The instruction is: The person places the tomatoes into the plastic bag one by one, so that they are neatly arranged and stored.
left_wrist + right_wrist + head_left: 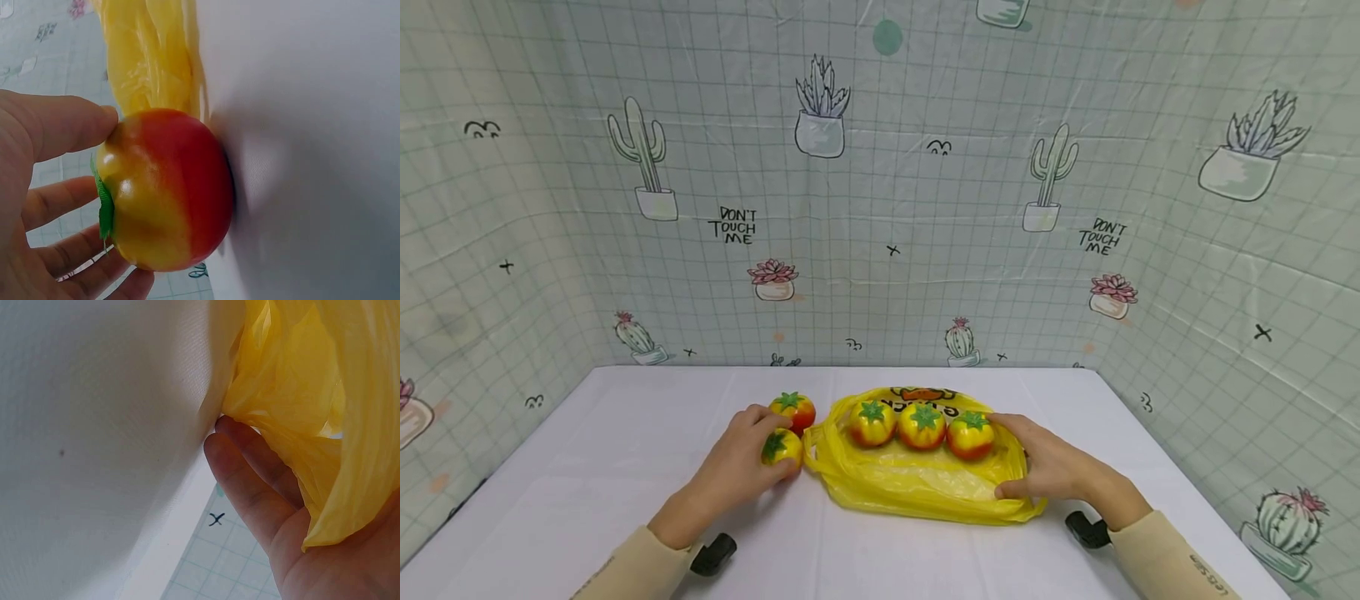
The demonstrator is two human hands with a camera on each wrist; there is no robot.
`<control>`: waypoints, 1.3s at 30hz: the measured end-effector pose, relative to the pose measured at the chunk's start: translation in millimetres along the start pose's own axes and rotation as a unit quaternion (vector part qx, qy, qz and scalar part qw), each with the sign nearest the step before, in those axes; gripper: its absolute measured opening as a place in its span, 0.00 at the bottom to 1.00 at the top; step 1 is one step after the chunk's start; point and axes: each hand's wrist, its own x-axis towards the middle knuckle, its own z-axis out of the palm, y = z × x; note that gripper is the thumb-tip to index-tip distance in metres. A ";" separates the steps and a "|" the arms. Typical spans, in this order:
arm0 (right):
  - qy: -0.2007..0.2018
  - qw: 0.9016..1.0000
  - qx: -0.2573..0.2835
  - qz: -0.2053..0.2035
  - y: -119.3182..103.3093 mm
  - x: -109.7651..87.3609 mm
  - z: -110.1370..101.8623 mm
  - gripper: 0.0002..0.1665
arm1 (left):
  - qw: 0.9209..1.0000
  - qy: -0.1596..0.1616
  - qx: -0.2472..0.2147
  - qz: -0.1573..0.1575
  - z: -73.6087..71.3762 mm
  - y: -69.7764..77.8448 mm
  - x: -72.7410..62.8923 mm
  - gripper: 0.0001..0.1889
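Observation:
My left hand is around a yellow-and-red toy tomato on the white table. In the left wrist view the thumb is at one side of this tomato, and the fingers reach round its green-leaf side. A second tomato lies just behind it. My right hand holds the right end of a yellow plastic bag, thumb at its near side, fingers toward the far side. Three tomatoes, the middle one among them, sit in a row on the bag. In the right wrist view, fingers lie against the bag.
The white tablecloth spreads out on both sides of the bag. A grid-patterned curtain with cactus drawings hangs behind and along both sides. Black wrist devices, one by the left cuff, show below each hand.

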 end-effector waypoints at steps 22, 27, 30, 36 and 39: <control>0.000 1.000 0.000 0.001 -0.5 -0.5 0.3 0.58 | 0.998 -0.037 -0.008 -0.044 0.7 -8.8 -1.0 0.28; 0.003 1.000 -0.003 -0.003 0.1 -0.6 -0.2 0.58 | 0.998 -0.039 -0.009 -0.045 0.2 -8.3 -0.1 0.28; 0.003 1.000 -0.003 -0.004 0.3 -0.3 -0.5 0.58 | 0.998 -0.040 -0.007 -0.045 -0.5 -8.0 -0.4 0.28; 0.000 1.000 0.000 -0.003 -0.2 -0.4 -0.2 0.58 | 0.998 -0.038 -0.010 -0.044 -1.3 -7.3 -1.1 0.27; 0.001 1.000 0.001 -0.002 -0.1 -0.6 0.3 0.58 | 0.998 -0.038 -0.010 -0.045 -1.2 -7.4 -0.8 0.27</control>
